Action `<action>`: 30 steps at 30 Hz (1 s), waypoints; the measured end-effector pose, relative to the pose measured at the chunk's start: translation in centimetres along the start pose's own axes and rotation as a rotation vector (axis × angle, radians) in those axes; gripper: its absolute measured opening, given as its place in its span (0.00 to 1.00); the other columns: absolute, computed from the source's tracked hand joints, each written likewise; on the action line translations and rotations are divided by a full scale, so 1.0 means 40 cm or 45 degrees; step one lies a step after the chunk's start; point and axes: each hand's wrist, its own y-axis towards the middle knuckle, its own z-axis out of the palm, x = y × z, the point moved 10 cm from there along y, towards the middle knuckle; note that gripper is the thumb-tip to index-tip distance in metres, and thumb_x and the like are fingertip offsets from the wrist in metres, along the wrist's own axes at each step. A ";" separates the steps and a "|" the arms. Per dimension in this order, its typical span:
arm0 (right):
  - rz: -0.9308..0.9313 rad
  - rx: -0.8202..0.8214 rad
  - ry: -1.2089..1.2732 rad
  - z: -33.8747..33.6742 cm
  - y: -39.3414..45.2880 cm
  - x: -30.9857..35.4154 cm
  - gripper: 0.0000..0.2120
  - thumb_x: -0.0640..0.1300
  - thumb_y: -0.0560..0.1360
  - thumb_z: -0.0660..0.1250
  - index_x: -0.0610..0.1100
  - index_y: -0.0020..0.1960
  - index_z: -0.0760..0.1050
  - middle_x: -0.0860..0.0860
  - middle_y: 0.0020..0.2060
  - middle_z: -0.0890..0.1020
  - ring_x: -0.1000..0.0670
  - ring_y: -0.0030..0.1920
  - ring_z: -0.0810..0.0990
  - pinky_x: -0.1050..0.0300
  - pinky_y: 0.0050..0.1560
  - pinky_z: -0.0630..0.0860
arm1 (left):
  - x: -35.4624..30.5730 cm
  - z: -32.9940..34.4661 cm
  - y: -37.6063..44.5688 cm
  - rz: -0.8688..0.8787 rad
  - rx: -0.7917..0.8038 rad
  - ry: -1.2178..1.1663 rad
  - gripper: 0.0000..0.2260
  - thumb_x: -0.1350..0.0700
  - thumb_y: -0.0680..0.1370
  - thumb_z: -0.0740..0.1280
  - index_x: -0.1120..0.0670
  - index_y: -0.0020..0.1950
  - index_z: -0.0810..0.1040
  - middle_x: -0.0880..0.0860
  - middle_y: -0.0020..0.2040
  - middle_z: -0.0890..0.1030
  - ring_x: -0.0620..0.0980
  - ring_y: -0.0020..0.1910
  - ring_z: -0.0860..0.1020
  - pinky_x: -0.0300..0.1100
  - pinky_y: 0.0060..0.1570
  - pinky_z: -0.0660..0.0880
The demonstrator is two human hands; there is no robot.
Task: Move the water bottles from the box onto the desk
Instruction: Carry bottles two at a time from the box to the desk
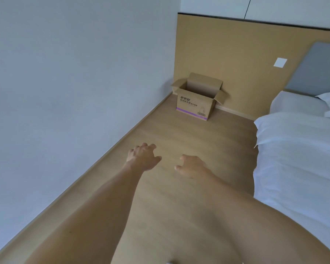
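An open cardboard box with purple print stands on the wooden floor in the far corner, its flaps up. Its inside is hidden from here, and no water bottle or desk is in view. My left hand reaches forward over the floor, well short of the box, with loosely curled fingers that hold nothing. Just to its right, my right hand is held the same way, fingers relaxed and holding nothing.
A bed with white sheets and pillows fills the right side. A tan headboard panel rises behind the box. A white wall runs along the left, leaving a strip of wooden floor between wall and bed.
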 end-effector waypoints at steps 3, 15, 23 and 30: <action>-0.002 0.016 0.002 -0.029 0.093 0.018 0.26 0.60 0.77 0.62 0.51 0.72 0.68 0.46 0.66 0.77 0.44 0.67 0.75 0.52 0.60 0.73 | -0.004 -0.026 0.103 -0.013 0.013 0.014 0.25 0.39 0.81 0.59 0.45 0.77 0.64 0.52 0.72 0.70 0.55 0.71 0.69 0.51 0.69 0.65; 0.206 -0.060 0.103 -0.225 0.537 -0.086 0.27 0.59 0.77 0.62 0.51 0.73 0.67 0.46 0.68 0.75 0.43 0.68 0.73 0.50 0.64 0.73 | -0.131 -0.106 0.657 0.213 0.076 0.100 0.24 0.41 0.82 0.59 0.45 0.77 0.64 0.53 0.72 0.70 0.56 0.70 0.69 0.51 0.68 0.65; 0.391 -0.094 0.114 -0.386 0.834 -0.128 0.26 0.58 0.77 0.60 0.53 0.73 0.67 0.46 0.69 0.74 0.42 0.69 0.73 0.50 0.63 0.73 | -0.223 -0.246 1.040 0.420 0.087 0.160 0.22 0.43 0.82 0.61 0.52 0.73 0.68 0.56 0.69 0.72 0.58 0.67 0.71 0.53 0.66 0.67; 0.446 -0.127 0.179 -0.494 1.038 -0.148 0.25 0.56 0.78 0.61 0.50 0.73 0.68 0.44 0.69 0.75 0.41 0.68 0.73 0.49 0.64 0.73 | -0.291 -0.284 1.295 0.482 0.144 0.205 0.22 0.44 0.81 0.62 0.53 0.72 0.68 0.56 0.68 0.73 0.58 0.67 0.72 0.54 0.66 0.69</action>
